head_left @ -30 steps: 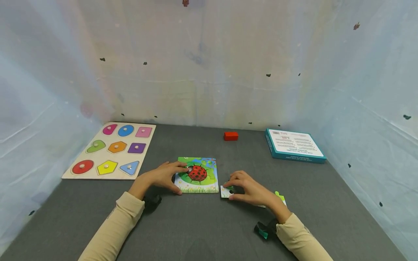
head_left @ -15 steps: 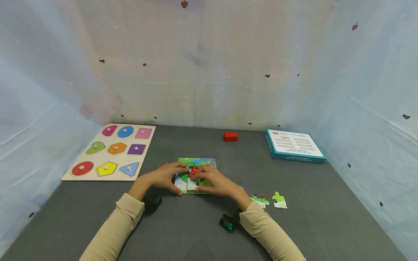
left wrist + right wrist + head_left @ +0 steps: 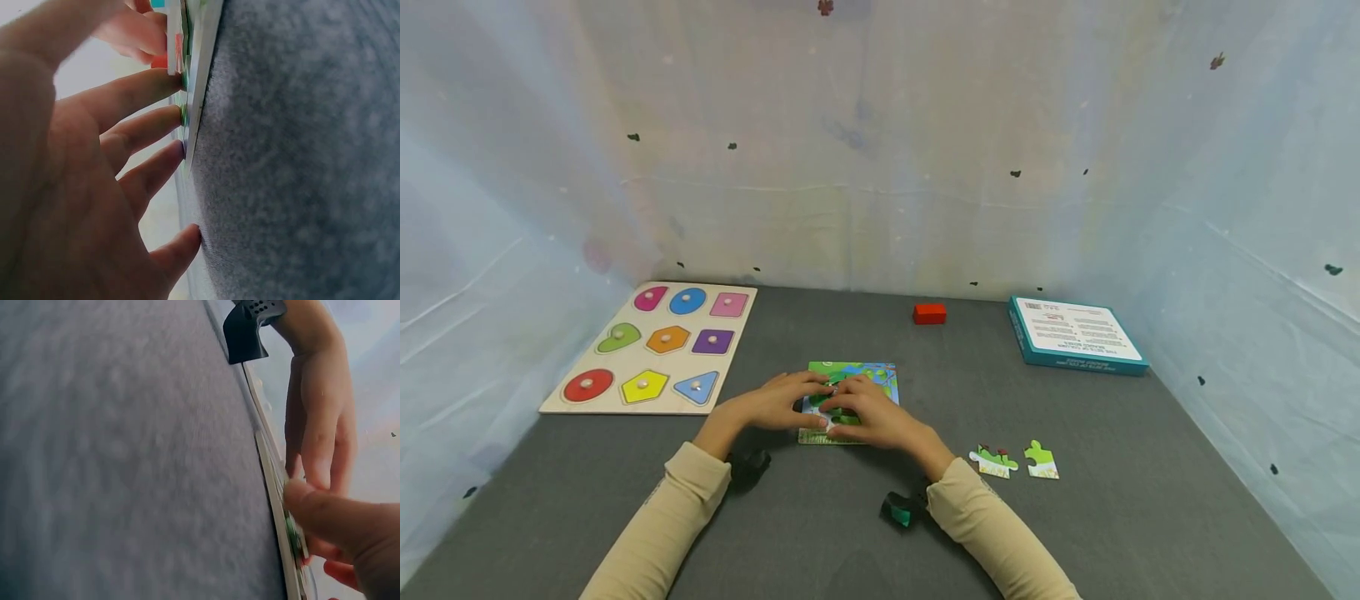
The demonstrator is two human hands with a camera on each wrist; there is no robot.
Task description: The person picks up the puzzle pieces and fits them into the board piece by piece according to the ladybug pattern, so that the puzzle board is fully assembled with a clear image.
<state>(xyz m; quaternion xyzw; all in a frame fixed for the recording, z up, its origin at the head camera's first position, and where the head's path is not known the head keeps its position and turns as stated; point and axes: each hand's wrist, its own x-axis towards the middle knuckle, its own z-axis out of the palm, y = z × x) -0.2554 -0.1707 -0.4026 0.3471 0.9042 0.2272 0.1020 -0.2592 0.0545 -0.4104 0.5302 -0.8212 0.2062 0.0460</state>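
A square puzzle board [image 3: 887,379] with a green and blue garden picture lies flat on the grey table, partly covered by both hands. My left hand [image 3: 775,404] rests at its left side, fairly straight fingertips touching the board's face in the left wrist view. My right hand [image 3: 876,415] pinches a jigsaw piece [image 3: 172,56] between thumb and fingers over the board, close to the left thumb. Much of the piece is hidden by the fingers. Two loose jigsaw pieces, one with red spots [image 3: 994,461] and one plain green and white [image 3: 1042,460], lie right of the right wrist.
A wooden peg board [image 3: 700,362] with several coloured shapes lies at the back left. Toward the back stand a small red block [image 3: 929,314] and a flat teal box [image 3: 1078,333]. Pale sheeting [image 3: 850,225] closes off the back and sides.
My right hand has carried the jigsaw piece from the table on the right leftward over the board, uncovering the loose pieces. My left hand stays almost in place, its thumb slightly further right.
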